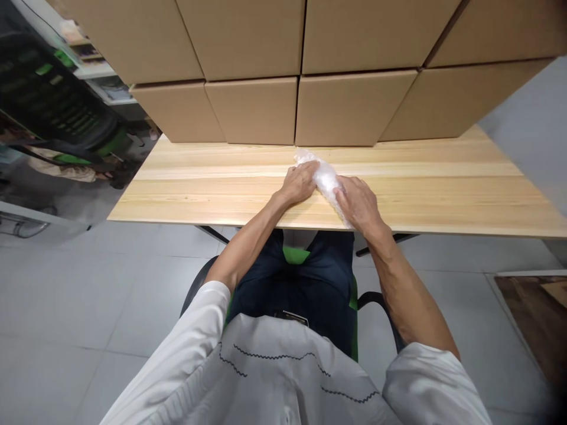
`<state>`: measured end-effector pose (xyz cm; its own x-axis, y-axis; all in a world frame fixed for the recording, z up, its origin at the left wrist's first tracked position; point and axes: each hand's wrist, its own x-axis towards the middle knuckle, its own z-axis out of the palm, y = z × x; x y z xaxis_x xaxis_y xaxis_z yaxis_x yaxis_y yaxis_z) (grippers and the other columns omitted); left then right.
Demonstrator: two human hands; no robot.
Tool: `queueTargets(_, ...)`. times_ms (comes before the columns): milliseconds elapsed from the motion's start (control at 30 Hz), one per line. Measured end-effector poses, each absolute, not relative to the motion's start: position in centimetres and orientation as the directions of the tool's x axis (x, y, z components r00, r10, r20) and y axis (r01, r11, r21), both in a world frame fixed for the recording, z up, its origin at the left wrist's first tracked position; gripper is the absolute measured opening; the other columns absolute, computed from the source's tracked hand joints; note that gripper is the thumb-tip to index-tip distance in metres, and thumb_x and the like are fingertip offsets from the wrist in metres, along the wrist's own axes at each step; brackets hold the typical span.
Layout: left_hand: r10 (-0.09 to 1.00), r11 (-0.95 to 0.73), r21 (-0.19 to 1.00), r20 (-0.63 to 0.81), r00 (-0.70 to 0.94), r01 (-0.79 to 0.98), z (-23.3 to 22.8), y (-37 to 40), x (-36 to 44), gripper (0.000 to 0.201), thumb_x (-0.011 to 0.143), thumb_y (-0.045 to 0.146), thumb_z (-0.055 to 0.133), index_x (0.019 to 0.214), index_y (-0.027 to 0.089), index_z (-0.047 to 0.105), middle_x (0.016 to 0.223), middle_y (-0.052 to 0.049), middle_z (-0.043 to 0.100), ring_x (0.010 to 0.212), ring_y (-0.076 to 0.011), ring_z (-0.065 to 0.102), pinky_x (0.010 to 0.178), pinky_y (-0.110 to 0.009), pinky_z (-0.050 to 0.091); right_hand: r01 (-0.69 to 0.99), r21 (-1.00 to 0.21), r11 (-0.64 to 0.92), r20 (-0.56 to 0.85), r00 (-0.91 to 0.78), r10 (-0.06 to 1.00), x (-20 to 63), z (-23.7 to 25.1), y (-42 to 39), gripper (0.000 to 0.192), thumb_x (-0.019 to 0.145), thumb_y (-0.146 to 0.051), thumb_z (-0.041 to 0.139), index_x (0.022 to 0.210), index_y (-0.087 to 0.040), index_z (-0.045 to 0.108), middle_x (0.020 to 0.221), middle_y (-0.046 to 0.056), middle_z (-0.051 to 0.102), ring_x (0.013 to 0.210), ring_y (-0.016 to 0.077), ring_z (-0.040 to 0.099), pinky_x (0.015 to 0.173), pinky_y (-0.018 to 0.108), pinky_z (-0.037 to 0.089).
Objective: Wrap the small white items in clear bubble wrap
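Observation:
A roll of clear bubble wrap (326, 179) lies slantwise on the light wooden table (212, 189), its near end reaching the front edge. Whatever may be inside the wrap is hidden. My left hand (301, 182) grips the wrap's left side near the far end, with the fingers curled over it. On the other side, my right hand (358, 200) is closed around the nearer part, the thumb lying along the top.
Cardboard boxes (252, 109) stand stacked in two rows along the back of the table. I sit on a chair with black armrests (383, 301). At the left is a black and green chair (57, 100). A brown panel (538, 319) lies low at the right.

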<state>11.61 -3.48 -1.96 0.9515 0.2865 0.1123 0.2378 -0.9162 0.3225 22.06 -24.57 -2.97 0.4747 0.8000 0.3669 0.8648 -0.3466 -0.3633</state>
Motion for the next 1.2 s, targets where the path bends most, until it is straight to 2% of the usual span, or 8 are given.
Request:
queueTargets(300, 0.310, -0.931, 0.269, 0.236, 0.921, 0.245, -1.9, -4.2, 12.0, 0.059, 0.104, 0.016, 0.054, 0.161, 0.022, 0.071, 0.164, -0.017, 0.073, 0.150, -0.0405, 0.064, 0.123, -0.058, 0.050, 0.856, -0.373, -0.360, 0.391, 0.496, 0.775, 21.0, -2.9, -25.1, 0.055, 0.115, -0.035, 0.042, 0.159, -0.016, 0.070, 0.151, 0.024, 0.079, 0.140, 0.0427, 0.070, 0.126, 0.061, 0.054)
queueTargets(500, 0.302, -0.915, 0.360, 0.310, 0.901, 0.183, -2.6, -3.3, 12.4, 0.050, 0.103, 0.018, 0.056, 0.149, 0.020, 0.077, 0.169, -0.015, 0.071, 0.158, -0.0358, 0.060, 0.135, -0.055, 0.045, 0.847, -0.406, -0.344, 0.411, 0.506, 0.758, 20.4, -2.9, -25.5, 0.059, 0.120, -0.040, 0.038, 0.168, -0.017, 0.062, 0.164, 0.023, 0.072, 0.149, 0.0381, 0.067, 0.132, 0.055, 0.053)
queueTargets(600, 0.300, -0.868, 0.486, 0.346, 0.889, 0.104, -3.0, -3.3, 12.6, 0.039, 0.100, 0.018, 0.058, 0.132, 0.018, 0.081, 0.151, -0.018, 0.082, 0.149, -0.0367, 0.068, 0.134, -0.054, 0.047, 0.831, -0.463, -0.307, 0.427, 0.513, 0.745, 20.4, -3.2, -25.5, 0.064, 0.122, -0.050, 0.035, 0.175, -0.019, 0.055, 0.171, 0.021, 0.067, 0.158, 0.0383, 0.064, 0.130, 0.056, 0.057)
queueTargets(700, 0.343, -0.749, 0.662, 0.342, 0.875, 0.035, -2.9, -3.5, 12.4, 0.021, 0.100, 0.019, 0.061, 0.108, 0.020, 0.080, 0.113, -0.012, 0.088, 0.109, -0.0322, 0.079, 0.106, -0.045, 0.060, 0.808, -0.526, -0.267, 0.427, 0.522, 0.738, 20.4, -3.2, -25.5, 0.078, 0.123, -0.067, 0.028, 0.183, -0.020, 0.046, 0.180, 0.019, 0.061, 0.166, 0.0401, 0.058, 0.134, 0.060, 0.055)
queueTargets(767, 0.389, -0.639, 0.769, 0.344, 0.854, -0.019, -2.5, -3.8, 12.3, 0.013, 0.095, 0.017, 0.063, 0.097, 0.020, 0.076, 0.097, -0.007, 0.085, 0.092, -0.0266, 0.075, 0.091, -0.037, 0.058, 0.779, -0.571, -0.259, 0.406, 0.541, 0.736, 20.5, -3.2, -25.4, 0.086, 0.121, -0.076, 0.025, 0.188, -0.023, 0.039, 0.187, 0.015, 0.054, 0.173, 0.0391, 0.051, 0.140, 0.059, 0.049)
queueTargets(867, 0.423, -0.451, 0.885, 0.326, 0.845, -0.115, -1.8, -4.3, 12.1, 0.007, 0.086, 0.016, 0.067, 0.083, 0.020, 0.071, 0.084, -0.002, 0.078, 0.081, -0.0196, 0.068, 0.079, -0.030, 0.052, 0.724, -0.650, -0.234, 0.367, 0.567, 0.737, 21.1, -3.4, -25.1, 0.097, 0.116, -0.087, 0.029, 0.192, -0.027, 0.033, 0.192, 0.012, 0.049, 0.177, 0.0394, 0.046, 0.145, 0.059, 0.042)
queueTargets(967, 0.429, -0.231, 0.960, 0.245, 0.869, -0.157, -1.4, -4.8, 12.1, 0.007, 0.081, 0.021, 0.072, 0.076, 0.019, 0.069, 0.075, 0.002, 0.069, 0.072, -0.0146, 0.059, 0.071, -0.026, 0.047, 0.654, -0.741, -0.155, 0.357, 0.579, 0.733, 22.1, -3.9, -24.7, 0.115, 0.108, -0.097, 0.043, 0.192, -0.019, 0.031, 0.194, 0.019, 0.043, 0.178, 0.0441, 0.044, 0.147, 0.065, 0.038)
queueTargets(1200, 0.418, 0.198, 0.970, 0.044, 0.907, -0.139, -1.7, -5.4, 12.5, 0.026, 0.075, 0.033, 0.091, 0.071, 0.017, 0.072, 0.068, 0.003, 0.068, 0.061, -0.0104, 0.059, 0.062, -0.023, 0.046, 0.487, -0.865, -0.123, 0.237, 0.612, 0.755, 23.0, -3.8, -24.0, 0.121, 0.100, -0.096, 0.063, 0.191, -0.021, 0.036, 0.194, 0.015, 0.044, 0.180, 0.0400, 0.043, 0.150, 0.057, 0.033)
